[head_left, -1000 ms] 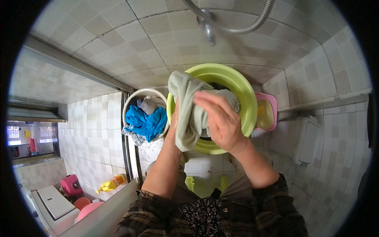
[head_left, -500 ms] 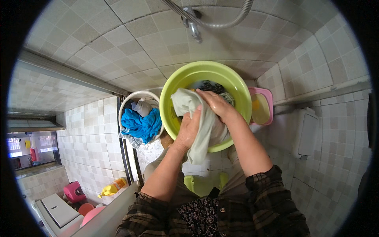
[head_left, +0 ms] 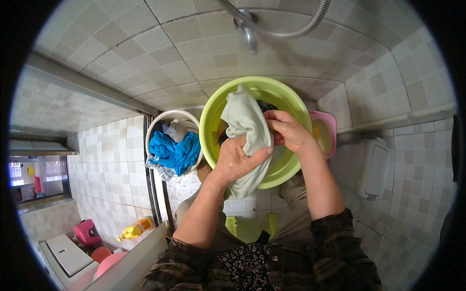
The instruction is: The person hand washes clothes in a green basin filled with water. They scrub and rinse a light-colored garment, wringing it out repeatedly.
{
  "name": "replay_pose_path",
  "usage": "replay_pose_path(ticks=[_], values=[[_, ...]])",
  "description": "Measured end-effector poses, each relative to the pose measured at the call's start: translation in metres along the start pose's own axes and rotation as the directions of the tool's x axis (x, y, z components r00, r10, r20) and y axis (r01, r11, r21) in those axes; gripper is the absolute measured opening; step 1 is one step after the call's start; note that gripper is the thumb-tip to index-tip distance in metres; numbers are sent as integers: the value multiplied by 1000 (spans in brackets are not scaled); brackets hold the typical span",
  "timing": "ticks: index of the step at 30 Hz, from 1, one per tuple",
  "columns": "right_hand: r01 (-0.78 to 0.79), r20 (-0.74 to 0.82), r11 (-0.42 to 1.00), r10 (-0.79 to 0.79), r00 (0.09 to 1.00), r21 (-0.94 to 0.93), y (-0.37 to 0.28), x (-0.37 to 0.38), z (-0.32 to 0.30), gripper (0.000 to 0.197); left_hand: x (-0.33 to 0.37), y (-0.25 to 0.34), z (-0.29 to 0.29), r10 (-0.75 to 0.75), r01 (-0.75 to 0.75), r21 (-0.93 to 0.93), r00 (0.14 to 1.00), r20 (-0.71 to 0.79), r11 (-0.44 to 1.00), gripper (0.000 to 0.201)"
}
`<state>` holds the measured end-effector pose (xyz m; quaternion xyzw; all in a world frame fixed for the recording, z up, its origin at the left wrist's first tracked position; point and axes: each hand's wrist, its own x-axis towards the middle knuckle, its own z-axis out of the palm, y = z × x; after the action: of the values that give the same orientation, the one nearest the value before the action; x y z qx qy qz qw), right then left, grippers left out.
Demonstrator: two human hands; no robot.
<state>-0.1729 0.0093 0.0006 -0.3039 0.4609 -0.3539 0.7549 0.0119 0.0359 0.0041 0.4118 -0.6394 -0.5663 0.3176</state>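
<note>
A pale grey-green cloth garment (head_left: 245, 114), bunched into thick folds, hangs over a large yellow-green basin (head_left: 208, 121). My left hand (head_left: 234, 161) grips its middle, with the thumb laid across the front. One end of the fabric drapes over the basin's near rim. At the garment's right edge, my right hand (head_left: 290, 131) has its fingers bent and pinched on the cloth, though the fingertips are partly hidden. Behind my right hand, dark clothing (head_left: 266, 105) shows inside the basin, mostly covered by the garment and hands.
On the left stands a white basket (head_left: 147, 138) with blue clothing (head_left: 177, 149). A pink basin (head_left: 332, 123) sits at the right. On the tiled wall ahead are a tap (head_left: 249, 40) and metal hose (head_left: 286, 35). A yellow bottle (head_left: 135, 229) is at lower left.
My right hand has moved from lying flat on top of the garment to its right edge, fingers bent. The garment is turned more upright, and my left hand has rolled over onto it.
</note>
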Motion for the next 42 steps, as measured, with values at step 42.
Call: replay_pose_path(ticks=[42], values=[[-33, -247, 396, -504, 828, -918, 3, 30, 32, 30, 10, 3, 19, -598, 358, -684, 789, -143, 636, 48]])
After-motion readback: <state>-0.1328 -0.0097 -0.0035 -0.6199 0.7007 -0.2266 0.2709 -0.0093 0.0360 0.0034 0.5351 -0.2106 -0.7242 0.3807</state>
